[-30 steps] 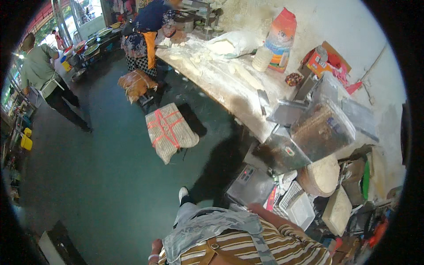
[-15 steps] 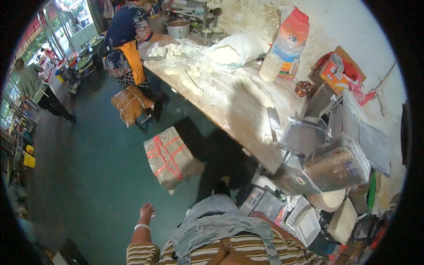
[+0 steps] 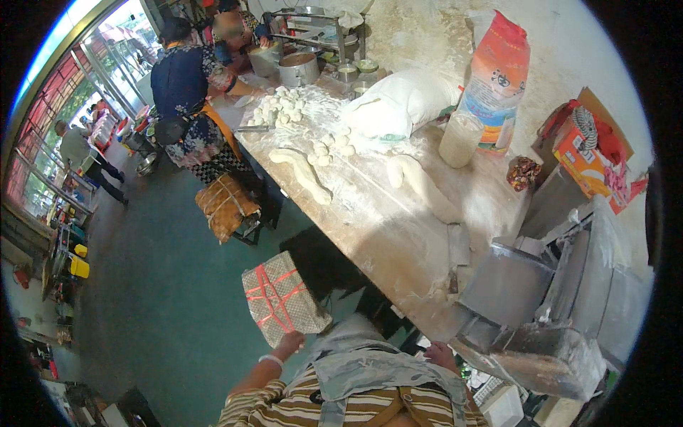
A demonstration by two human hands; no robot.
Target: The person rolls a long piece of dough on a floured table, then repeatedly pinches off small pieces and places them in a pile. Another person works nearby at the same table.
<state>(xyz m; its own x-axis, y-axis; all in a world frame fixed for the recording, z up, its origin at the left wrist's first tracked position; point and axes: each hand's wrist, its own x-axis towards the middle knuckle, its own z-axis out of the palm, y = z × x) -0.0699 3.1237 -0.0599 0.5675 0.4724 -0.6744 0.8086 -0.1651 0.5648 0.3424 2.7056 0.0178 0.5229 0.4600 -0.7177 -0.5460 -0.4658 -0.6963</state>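
My left hand (image 3: pixel 289 344), with a white bracelet at its wrist, hangs low at the near edge of a stool with a checked cover and red straps (image 3: pixel 276 297). Its fingers are small and blurred, and whether they touch the cover I cannot make out. My right hand (image 3: pixel 441 355) is down at my right side, close to the near end of the floury table (image 3: pixel 377 250); its fingers are partly hidden. On the table lie a long dough strip (image 3: pixel 425 186), another dough strip (image 3: pixel 302 174), and a flat blade-like tool (image 3: pixel 457 245).
A co-worker (image 3: pixel 181 89) stands at the far end near small dough pieces (image 3: pixel 281 107); another person is behind. A white sack (image 3: pixel 398 103), red-blue bag (image 3: pixel 498 82) and metal machine (image 3: pixel 533 313) are along the right. A brown-covered stool (image 3: pixel 226 206) stands by the table.
The view has tilted up and moved closer to the table. My left hand has swung right, toward the checked stool. My right hand shows more. A second person has come into view behind the table.
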